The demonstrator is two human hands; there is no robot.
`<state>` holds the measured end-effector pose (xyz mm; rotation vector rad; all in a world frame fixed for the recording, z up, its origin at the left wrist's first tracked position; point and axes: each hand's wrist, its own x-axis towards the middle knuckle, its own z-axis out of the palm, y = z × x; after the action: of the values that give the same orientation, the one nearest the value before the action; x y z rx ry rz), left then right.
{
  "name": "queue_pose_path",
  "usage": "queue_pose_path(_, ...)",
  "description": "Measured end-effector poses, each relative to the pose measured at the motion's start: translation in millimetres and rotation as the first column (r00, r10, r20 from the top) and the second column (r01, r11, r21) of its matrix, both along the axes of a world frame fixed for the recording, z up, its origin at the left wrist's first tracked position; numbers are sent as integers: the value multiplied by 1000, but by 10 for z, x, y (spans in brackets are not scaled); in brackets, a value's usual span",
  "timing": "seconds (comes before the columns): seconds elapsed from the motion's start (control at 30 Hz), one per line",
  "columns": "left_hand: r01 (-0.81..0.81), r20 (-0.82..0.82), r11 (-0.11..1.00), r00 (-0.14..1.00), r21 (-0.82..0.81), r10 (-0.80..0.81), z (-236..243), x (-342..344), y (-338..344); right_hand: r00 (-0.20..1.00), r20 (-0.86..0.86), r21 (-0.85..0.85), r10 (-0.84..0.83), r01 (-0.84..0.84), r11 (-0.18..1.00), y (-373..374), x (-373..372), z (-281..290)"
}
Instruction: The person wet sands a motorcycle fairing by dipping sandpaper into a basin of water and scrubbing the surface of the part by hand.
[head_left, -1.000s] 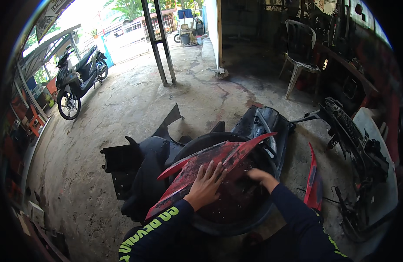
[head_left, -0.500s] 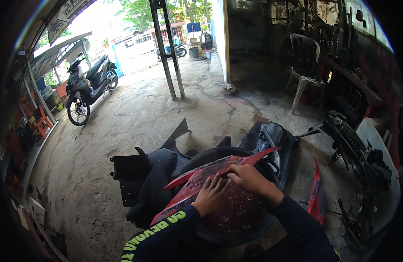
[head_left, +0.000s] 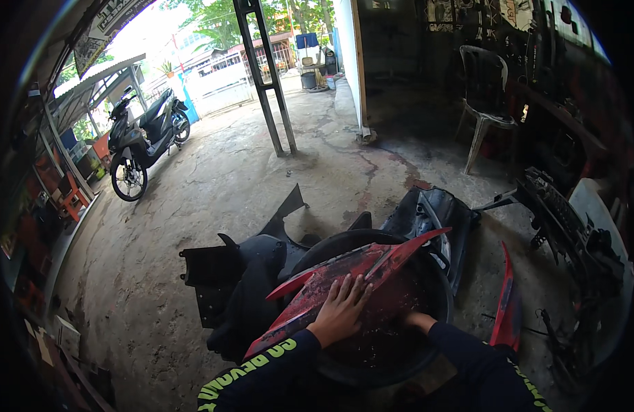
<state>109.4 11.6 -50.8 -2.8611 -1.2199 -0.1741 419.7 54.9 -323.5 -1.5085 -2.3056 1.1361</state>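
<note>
A long red motorcycle body panel [head_left: 308, 296], scuffed and speckled with dark residue, lies slanted across a round black basin [head_left: 446, 302]. My left hand [head_left: 341, 312] rests flat on the panel's upper face, fingers stretched out and slightly apart. Dark reddish water [head_left: 382, 343] with pale flecks fills the basin. Into it reaches my right hand [head_left: 418, 321], near the panel's lower edge; its fingers are hidden below the surface, so what they hold, if anything, cannot be seen.
Black plastic fairings [head_left: 251, 268] lie left of the basin, with a dark grey body part [head_left: 437, 216] behind it. Another red panel [head_left: 507, 309] sits at right, near black frame pieces [head_left: 571, 240]. Farther off are a post [head_left: 265, 86], a scooter [head_left: 142, 141] and a plastic chair [head_left: 485, 117].
My right hand has left the panel's surface and moved down and right into the basin's water. The left hand stays on the panel, its fingers now more spread. The view has shifted slightly.
</note>
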Motion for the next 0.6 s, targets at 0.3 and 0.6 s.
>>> queue_pose_path(0.3,42,-24,998,999,-36,-43,54,-79,2,823,-65,-678,-564,378,630,171,40,1286)
queue_pose_path(0.6,58,28,992,998,115,-61,-135,-36,180,872,-486,-38,-59,46,998,215,-921,3336)
